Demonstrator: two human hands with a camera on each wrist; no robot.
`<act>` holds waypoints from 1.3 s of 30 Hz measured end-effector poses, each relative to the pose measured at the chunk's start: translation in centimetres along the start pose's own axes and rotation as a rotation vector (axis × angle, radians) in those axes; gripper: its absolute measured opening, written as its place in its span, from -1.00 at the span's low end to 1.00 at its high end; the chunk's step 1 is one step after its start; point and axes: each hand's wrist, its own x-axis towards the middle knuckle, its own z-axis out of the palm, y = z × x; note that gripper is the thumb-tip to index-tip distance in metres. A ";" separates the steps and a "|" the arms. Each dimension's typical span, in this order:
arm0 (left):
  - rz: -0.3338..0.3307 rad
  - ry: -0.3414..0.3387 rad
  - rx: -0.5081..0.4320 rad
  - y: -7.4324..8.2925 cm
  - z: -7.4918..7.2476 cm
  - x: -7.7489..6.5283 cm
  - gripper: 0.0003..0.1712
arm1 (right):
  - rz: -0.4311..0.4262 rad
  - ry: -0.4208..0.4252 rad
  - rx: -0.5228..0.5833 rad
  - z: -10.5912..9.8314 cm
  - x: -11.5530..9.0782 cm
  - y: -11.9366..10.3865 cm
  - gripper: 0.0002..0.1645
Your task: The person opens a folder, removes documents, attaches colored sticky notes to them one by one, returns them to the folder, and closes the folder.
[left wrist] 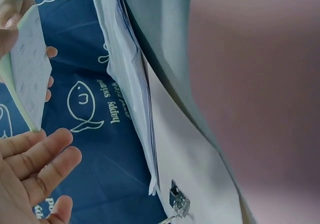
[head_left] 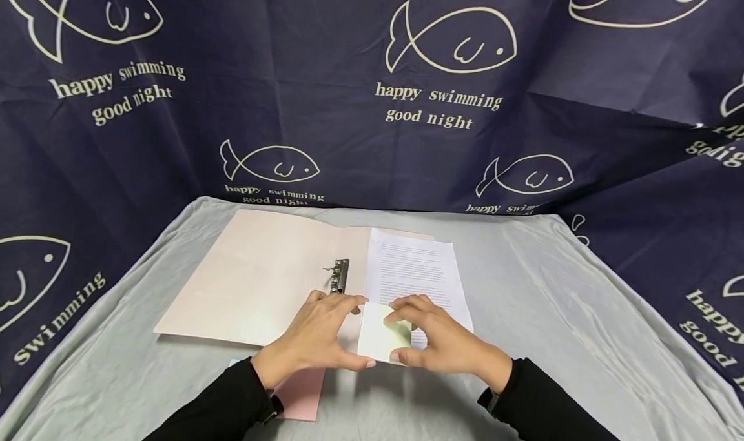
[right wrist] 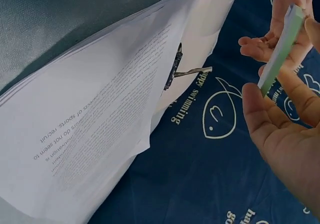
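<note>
The pale green pad (head_left: 374,332) was held above the tabletop (head_left: 523,299), its edges pinched by the half-curled left hand (head_left: 314,334) and right hand (head_left: 444,338). Positioning was apparently being done; next, a steady grip seemed to be needed.

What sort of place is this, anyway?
Perhaps a makeshift desk space, in what building I can't tell: a cloth-covered table, a fish-print curtain behind it, and an open folder with printed sheets.
</note>
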 end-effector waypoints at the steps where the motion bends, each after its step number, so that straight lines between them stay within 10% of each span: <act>1: 0.000 0.001 0.000 0.0 0.0 0.0 -0.02 | 0.004 0.001 0.000 0.1 0.0 0.0 -0.44; 26: -0.007 -0.004 -0.070 0.0 0.7 0.0 -0.06 | 0.149 0.068 0.072 1.3 0.4 -0.3 -0.29; 39: -0.039 0.019 -0.104 -0.2 0.9 0.0 -0.06 | 0.097 0.094 0.103 1.3 0.3 0.2 -0.55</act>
